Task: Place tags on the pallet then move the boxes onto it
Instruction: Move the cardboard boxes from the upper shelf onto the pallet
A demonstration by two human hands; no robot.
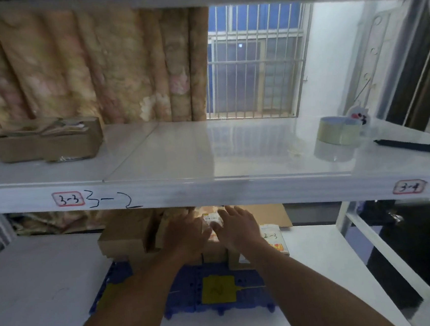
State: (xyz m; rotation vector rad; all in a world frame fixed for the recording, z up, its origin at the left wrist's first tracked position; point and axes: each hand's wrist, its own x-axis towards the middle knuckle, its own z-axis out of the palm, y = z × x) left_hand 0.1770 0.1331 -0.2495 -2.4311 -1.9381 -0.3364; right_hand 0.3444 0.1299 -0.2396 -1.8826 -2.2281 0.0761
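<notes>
Two bare forearms reach in over the lower shelf (36, 288). Under them lies the blue pallet (252, 297), with a yellow tag (218, 290) flat on its middle. A second tag (107, 293) sits at its left edge, half hidden by the left arm. At the pallet's far end stand the boxes (122, 241) (plain brown cardboard), seemingly on the pallet itself, though the arms hide their bases. The left hand (187, 236) and right hand (238, 226) lie side by side on one labelled box (213, 219), fingers straight and spread, gripping nothing. Just right of it lies a card (275, 241) marked 2-3. On the upper shelf (207, 147) sit a lone box (47, 146) at left and a tape roll (338, 131) and black pen (416, 147) at right. Behind hang a curtain (79, 65) and a barred window (256, 60).
</notes>
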